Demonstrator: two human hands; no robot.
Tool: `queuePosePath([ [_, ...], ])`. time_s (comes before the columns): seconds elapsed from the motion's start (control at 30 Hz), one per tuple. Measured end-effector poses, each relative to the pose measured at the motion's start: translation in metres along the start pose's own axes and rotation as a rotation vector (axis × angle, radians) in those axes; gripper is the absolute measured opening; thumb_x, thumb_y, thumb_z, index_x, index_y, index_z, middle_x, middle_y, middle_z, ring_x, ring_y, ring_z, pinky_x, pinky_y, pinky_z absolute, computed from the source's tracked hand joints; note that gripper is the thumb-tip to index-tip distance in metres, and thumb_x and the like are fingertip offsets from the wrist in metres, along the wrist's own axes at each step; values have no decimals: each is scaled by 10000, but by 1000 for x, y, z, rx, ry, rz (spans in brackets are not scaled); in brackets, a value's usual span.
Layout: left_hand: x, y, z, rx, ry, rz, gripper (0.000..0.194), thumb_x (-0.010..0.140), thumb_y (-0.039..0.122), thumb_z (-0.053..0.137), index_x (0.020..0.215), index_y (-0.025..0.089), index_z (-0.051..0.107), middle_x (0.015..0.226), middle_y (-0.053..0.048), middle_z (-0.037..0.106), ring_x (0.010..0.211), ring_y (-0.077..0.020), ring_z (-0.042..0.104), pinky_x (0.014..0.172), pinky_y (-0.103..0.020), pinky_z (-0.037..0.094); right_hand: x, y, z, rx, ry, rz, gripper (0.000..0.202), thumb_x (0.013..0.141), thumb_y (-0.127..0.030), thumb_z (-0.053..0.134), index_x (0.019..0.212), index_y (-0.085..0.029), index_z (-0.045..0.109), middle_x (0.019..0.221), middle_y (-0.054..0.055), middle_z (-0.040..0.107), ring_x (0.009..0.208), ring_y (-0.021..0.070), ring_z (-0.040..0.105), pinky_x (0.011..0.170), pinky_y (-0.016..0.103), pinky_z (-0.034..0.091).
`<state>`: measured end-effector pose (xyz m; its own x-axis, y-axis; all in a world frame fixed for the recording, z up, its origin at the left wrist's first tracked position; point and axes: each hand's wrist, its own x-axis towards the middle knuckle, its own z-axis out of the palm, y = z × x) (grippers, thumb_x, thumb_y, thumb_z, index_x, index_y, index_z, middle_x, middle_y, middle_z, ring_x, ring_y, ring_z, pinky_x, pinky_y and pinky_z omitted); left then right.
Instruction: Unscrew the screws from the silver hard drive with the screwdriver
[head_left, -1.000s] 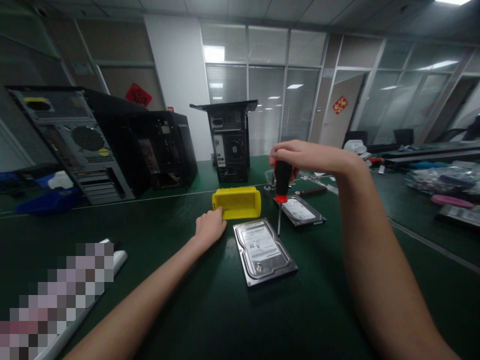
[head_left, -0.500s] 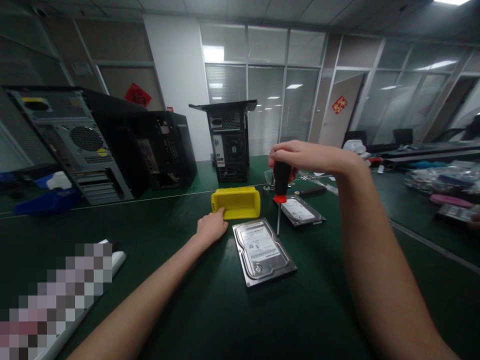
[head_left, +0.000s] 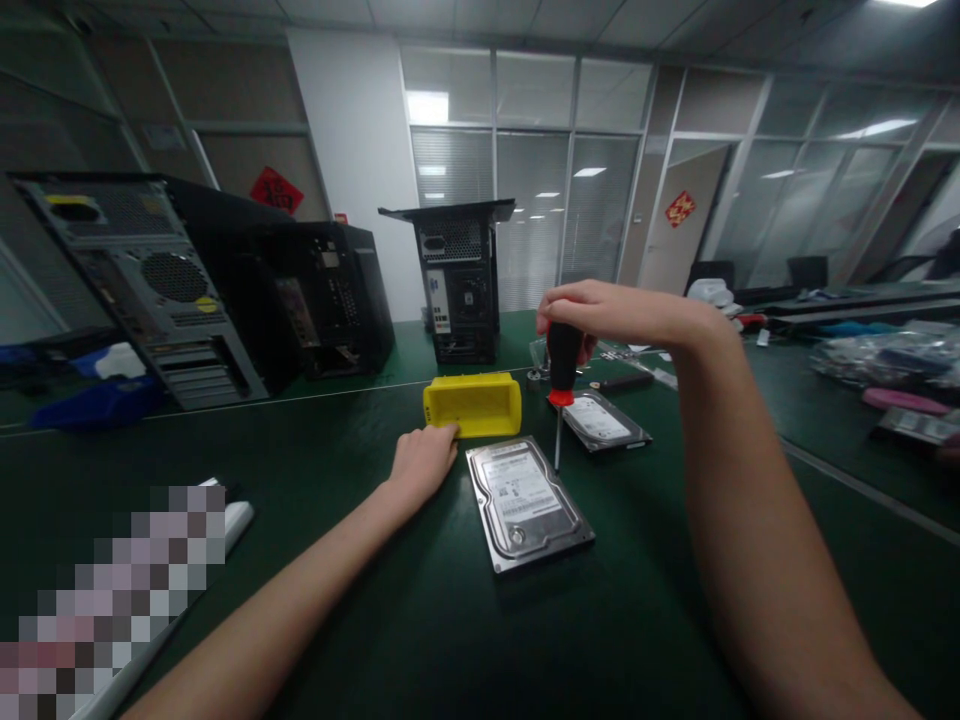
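My right hand (head_left: 574, 305) is wrapped round the black and red handle of a screwdriver (head_left: 561, 365). The screwdriver stands almost upright, its tip at the right edge of a hard disk drive (head_left: 517, 490) lying label up. My left hand (head_left: 424, 460) is at the near edge of a yellow plastic bin (head_left: 480, 405), fingers bent together against the rim; what they hold, if anything, is hidden. Behind the screwdriver shaft lies a second hard disk drive (head_left: 604, 420).
Black computer cases (head_left: 461, 290) stand at the back and left (head_left: 165, 290) of the green table (head_left: 360, 620). A dark-handled tool (head_left: 626, 383) and small metal parts lie behind the second drive. Bagged items (head_left: 885, 360) are piled at the right. A blue bin (head_left: 97, 400) sits far left.
The left index finger, pointing over the bin's rim before, has drawn back and bent toward the near edge. The screwdriver and right hand look the same.
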<state>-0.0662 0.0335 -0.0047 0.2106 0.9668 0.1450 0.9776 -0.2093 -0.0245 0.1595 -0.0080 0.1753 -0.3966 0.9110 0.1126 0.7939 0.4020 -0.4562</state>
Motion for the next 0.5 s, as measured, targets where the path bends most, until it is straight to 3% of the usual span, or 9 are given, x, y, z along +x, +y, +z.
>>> queuePosePath([
  [0.23, 6, 0, -2, -27, 57, 8, 213, 907, 293, 435, 1005, 237, 615, 1018, -59, 670, 942, -239, 629, 784, -314, 459, 1, 0, 0, 11, -6, -7, 224, 872, -342, 370, 880, -175, 518, 830, 58, 576, 604, 117, 551, 528, 235, 433],
  [0.5, 2, -8, 3, -46, 93, 25, 227, 917, 305, 414, 980, 238, 622, 983, -47, 683, 904, -231, 642, 761, -310, 463, 2, 6, 0, 27, -12, -10, 241, 877, -372, 370, 872, -183, 519, 836, 51, 581, 644, 122, 568, 558, 236, 455],
])
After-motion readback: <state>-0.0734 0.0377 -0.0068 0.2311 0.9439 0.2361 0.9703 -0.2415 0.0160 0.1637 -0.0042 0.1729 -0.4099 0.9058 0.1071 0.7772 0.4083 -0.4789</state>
